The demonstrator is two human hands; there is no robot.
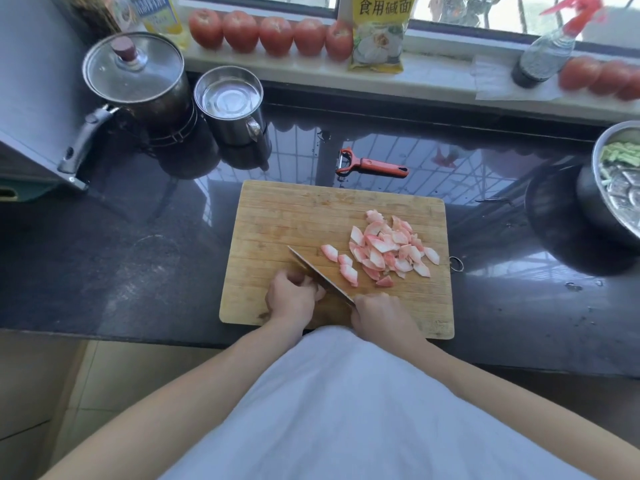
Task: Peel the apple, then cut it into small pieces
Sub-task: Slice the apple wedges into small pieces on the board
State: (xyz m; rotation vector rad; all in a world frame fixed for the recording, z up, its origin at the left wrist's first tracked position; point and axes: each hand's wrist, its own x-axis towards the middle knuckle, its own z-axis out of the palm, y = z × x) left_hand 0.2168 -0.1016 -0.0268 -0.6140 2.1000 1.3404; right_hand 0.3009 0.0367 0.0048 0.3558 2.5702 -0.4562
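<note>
Right hand (375, 315) gripped the knife (320, 275) handle; left hand (292, 294), fingers curled, pinned an apple piece against the blade near the cutting board (277, 216) front edge. Cut apple pieces (384, 249) lay heaped right of centre; the board's left half was bare. Peeler (372, 164) rested on the tabletop (138, 237) just behind the board.

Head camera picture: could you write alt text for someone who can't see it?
Seen from above, a person's right hand grips a knife on a wooden cutting board, while the left hand holds a remaining bit of apple beside the blade. Pink-and-white apple pieces are piled right of the knife. An orange peeler lies on the dark counter behind the board.
</note>
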